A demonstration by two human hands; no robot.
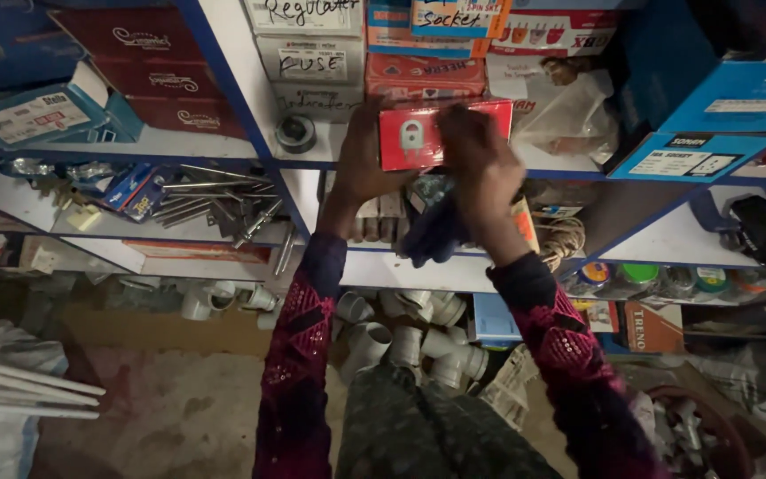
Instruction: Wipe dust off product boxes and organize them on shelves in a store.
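Both my hands are raised to a shelf in front of me. My left hand (361,160) grips the left end of a small red box (418,135) with a pale picture on its face. My right hand (480,164) covers the box's right half and also holds a dark blue cloth (432,232) that hangs below it. The box sits at the front edge of the white shelf board (312,146), under a stack of red and white cartons. My sleeves are dark with a pink pattern.
Shelves with blue uprights hold cartons, a roll of dark tape (295,133), blue boxes (720,124) at right, loose metal rods (214,200) at left. White plastic pipe fittings (401,333) lie on the lowest shelf. White pipes (19,390) jut in at bottom left.
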